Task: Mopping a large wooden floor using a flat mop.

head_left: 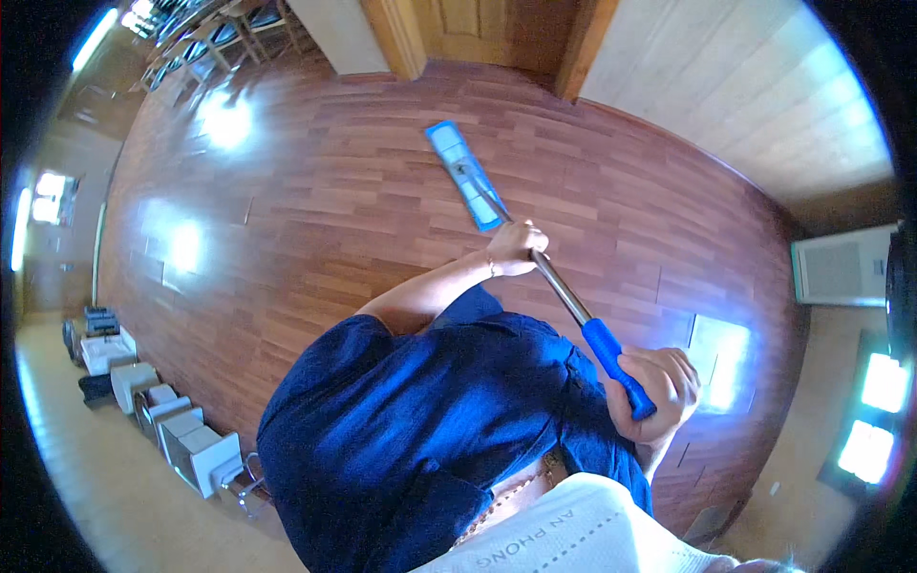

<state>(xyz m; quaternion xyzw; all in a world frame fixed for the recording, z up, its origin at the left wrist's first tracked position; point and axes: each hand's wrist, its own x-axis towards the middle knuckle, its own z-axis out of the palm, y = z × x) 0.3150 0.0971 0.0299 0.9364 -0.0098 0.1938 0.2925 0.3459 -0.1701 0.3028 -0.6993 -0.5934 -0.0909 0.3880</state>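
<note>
A flat mop (571, 300) slants across the view, its metal pole running from near my chest out toward the doorway. Its long blue mop head (447, 141) lies flat on the wood-look floor, the pole joined at its middle. My left hand (517, 249) is closed around the pole partway down, with a thin bracelet at the wrist. Higher up, my right hand (661, 390) wraps the blue handle grip (604, 346) close to its end. The fingers of both hands are partly hidden by the hands themselves.
Ahead stands a wooden door (497, 33) in a wooden frame, with a pale wall (707, 95) to its right. Chairs (224, 36) gather at the far left. White boxes and appliances (196, 447) line the left wall. A white cabinet-like unit (831, 272) stands at the right.
</note>
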